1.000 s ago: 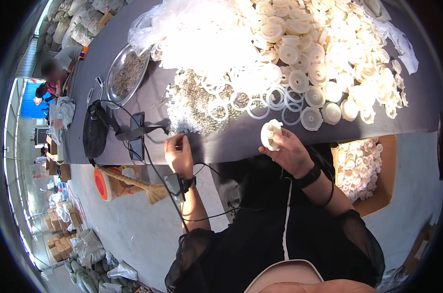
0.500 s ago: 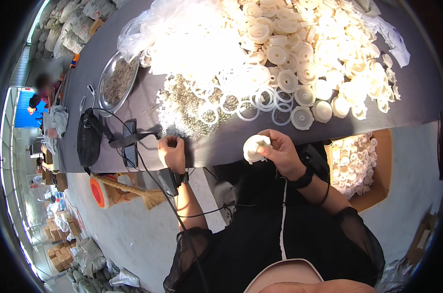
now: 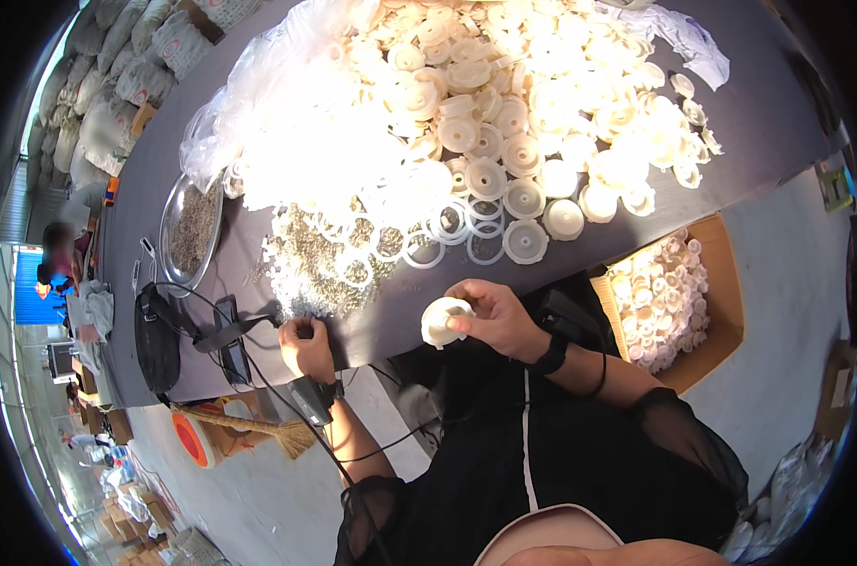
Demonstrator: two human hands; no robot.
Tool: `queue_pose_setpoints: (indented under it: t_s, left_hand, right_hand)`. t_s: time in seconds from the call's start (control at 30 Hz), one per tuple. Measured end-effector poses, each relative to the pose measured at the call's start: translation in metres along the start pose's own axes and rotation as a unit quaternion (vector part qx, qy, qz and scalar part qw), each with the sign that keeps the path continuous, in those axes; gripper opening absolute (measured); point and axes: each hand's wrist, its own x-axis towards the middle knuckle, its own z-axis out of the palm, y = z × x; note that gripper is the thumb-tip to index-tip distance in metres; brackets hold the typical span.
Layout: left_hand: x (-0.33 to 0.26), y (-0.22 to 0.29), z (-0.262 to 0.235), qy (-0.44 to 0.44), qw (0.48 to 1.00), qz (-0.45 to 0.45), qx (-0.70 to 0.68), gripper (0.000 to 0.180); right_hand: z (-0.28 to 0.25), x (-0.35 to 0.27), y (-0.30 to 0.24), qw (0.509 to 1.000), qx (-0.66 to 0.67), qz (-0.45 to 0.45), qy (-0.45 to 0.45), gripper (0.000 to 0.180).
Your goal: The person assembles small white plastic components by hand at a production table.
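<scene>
My right hand [image 3: 499, 323] grips a round white plastic cap [image 3: 441, 323] between thumb and fingers, in front of the table's near edge. At the table edge, my left hand [image 3: 306, 351] has its thumb and fingers curled together in a pinch; whatever is between them is too small or hidden to name. Just beyond it lies a heap of tiny shiny parts [image 3: 320, 259]. Several translucent rings [image 3: 424, 250] rest beside that heap. Farther off and to the right spreads a large pile of white plastic caps [image 3: 523, 153], washed out by sunlight in places.
A metal tray [image 3: 171, 259] with small parts stands left, near a black pouch [image 3: 157, 349] and a phone [image 3: 231, 349]. Cables run across my left forearm. A cardboard box [image 3: 726, 283] of white pieces sits below the table at right. A broom [image 3: 292, 436] lies at lower left.
The whole view has shifted, so the table's things sit farther left and mostly lower. Both hands keep much the same pose, the right still gripping the cap.
</scene>
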Motion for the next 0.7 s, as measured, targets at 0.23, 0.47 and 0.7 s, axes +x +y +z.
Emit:
queue_pose_setpoints:
  t_s: [0.23, 0.47, 0.7]
  left_hand:
    - [0.008, 0.005, 0.001, -0.071, 0.994, 0.044, 0.068, 0.012]
    - [-0.001, 0.012, -0.006, -0.058, 0.995, 0.072, 0.047, 0.013]
    - [-0.017, 0.015, -0.007, -0.105, 0.951, 0.019, -0.289, 0.011]
  right_hand:
    - [-0.003, -0.002, 0.007, 1.000, 0.004, -0.022, 0.001, 0.028]
    - [-0.003, 0.001, 0.009, 0.997, -0.049, -0.055, -0.009, 0.026]
    - [-0.009, -0.010, -0.008, 0.950, -0.234, -0.200, 0.043, 0.024]
